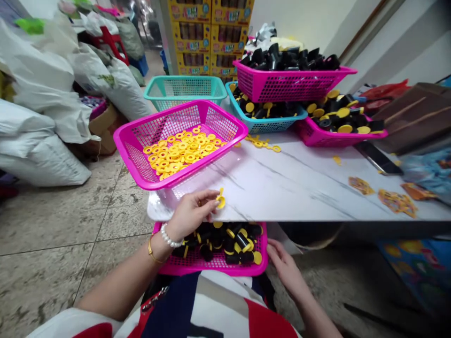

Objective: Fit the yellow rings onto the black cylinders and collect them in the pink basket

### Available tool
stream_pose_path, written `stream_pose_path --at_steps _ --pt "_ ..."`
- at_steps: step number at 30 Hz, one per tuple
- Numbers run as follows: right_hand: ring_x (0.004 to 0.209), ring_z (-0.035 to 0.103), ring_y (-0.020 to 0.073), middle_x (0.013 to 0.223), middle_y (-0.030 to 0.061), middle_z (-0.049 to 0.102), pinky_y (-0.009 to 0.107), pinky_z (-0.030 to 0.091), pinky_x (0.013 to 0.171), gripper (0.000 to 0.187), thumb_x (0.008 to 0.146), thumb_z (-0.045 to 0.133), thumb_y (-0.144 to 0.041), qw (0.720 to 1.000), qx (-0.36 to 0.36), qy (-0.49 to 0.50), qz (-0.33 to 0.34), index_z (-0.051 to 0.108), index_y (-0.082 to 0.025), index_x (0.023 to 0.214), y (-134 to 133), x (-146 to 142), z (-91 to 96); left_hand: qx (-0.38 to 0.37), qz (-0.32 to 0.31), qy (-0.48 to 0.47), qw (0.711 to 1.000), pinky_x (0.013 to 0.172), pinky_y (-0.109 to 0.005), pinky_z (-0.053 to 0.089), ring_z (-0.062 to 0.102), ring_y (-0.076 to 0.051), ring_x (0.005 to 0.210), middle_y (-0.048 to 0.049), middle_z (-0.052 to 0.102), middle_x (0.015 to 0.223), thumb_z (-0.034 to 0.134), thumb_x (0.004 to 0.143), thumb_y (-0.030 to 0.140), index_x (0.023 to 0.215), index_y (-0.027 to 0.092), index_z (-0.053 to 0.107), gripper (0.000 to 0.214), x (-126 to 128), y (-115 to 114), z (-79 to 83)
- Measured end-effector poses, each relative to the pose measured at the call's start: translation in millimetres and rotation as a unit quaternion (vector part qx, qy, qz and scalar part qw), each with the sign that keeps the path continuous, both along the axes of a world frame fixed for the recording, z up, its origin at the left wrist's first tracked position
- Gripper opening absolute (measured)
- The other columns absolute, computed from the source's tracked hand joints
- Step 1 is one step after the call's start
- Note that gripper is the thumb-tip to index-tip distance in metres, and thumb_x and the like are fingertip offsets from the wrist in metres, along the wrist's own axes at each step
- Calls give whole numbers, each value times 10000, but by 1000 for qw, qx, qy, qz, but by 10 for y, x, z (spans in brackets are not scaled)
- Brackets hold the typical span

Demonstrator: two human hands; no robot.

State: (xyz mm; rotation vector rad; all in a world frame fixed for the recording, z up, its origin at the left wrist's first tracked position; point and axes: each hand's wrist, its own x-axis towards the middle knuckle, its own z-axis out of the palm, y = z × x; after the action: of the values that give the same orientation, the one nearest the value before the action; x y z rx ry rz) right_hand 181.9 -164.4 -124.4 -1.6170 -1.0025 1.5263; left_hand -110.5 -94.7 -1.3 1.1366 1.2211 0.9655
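Observation:
Between the thumb and fingers of my left hand is a small yellow ring-shaped plastic piece with a short tab, held just over the table's front edge. On my lap, partly under the table edge, sits a pink basket of black cylinders with yellow caps. My right hand rests by that basket's right side, fingers stretched out against it and holding nothing I can see. Beyond my left hand, a larger pink basket contains many loose yellow rings and overhangs the table's left edge.
Along the back of the white table stand a teal basket, a blue basket and pink baskets of black parts. A phone lies at right. White sacks line the left floor; yellow boxes are stacked behind.

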Motion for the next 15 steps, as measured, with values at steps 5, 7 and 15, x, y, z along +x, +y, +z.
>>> stream_pose_path --at_steps 5,7,15 --pt "1188 541 261 1225 41 629 420 409 1021 557 773 665 -526 993 -28 96 -62 553 -270 1254 -1 -308 -47 115 46 73 990 541 -238 540 635 -162 777 -116 627 1103 615 830 366 1106 144 646 356 -2 -44 -10" --pt "1192 540 260 1216 37 636 426 398 1030 560 768 697 -478 985 -35 153 -75 549 -267 1265 -2 -360 19 199 97 149 964 701 -268 553 629 -176 905 -95 629 1115 593 853 287 1007 162 686 219 -62 -191 -8" --pt "1069 622 294 1074 82 703 413 513 888 418 720 765 -378 946 -111 279 -125 657 -211 1087 -66 -451 514 218 268 347 872 897 -337 473 605 -189 921 -61 644 962 626 815 230 923 172 684 136 -771 -1110 -531"
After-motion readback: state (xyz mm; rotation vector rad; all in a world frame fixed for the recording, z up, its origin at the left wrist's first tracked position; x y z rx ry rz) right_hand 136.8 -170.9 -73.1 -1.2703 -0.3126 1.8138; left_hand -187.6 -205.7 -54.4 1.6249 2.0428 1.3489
